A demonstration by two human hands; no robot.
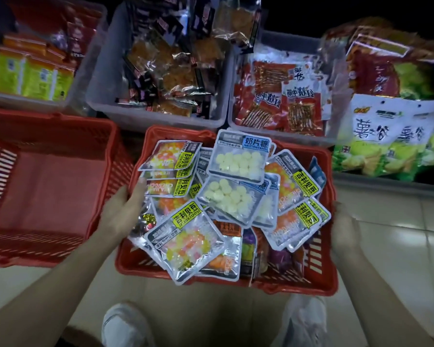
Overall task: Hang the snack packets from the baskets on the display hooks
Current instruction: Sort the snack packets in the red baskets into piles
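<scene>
Snack packets (226, 196) lie heaped loose in the red basket (298, 288), which sits on the floor (386, 234). Mixed pile: jelly-bean packs w/ yellow labels round the edges, white-tablet packs (237, 159) on top twd the far edge.

Likely first pick is the jelly-bean packet (186, 244) at the basket's near-left corner. It lies flat and overhangs the near rim. Dark header edge faces far-left, so the long axis runs diagonal, far-left to near-right.

Left grip (122, 209) is just beside it at the basket's left edge, fingers straight & apart, holding nothing. Tips are at the packets there; contact unclear.

Right grip (343, 226) is outside the right edge and blurred. Can't tell if it holds the rim or is free.

Left is nearer: short reach, prob. a pinch at the header.

Hooks not in view. Second red basket (60, 118) sits at left; grey bins (135, 118) w/ other snacks stand beyond the far edge.
</scene>
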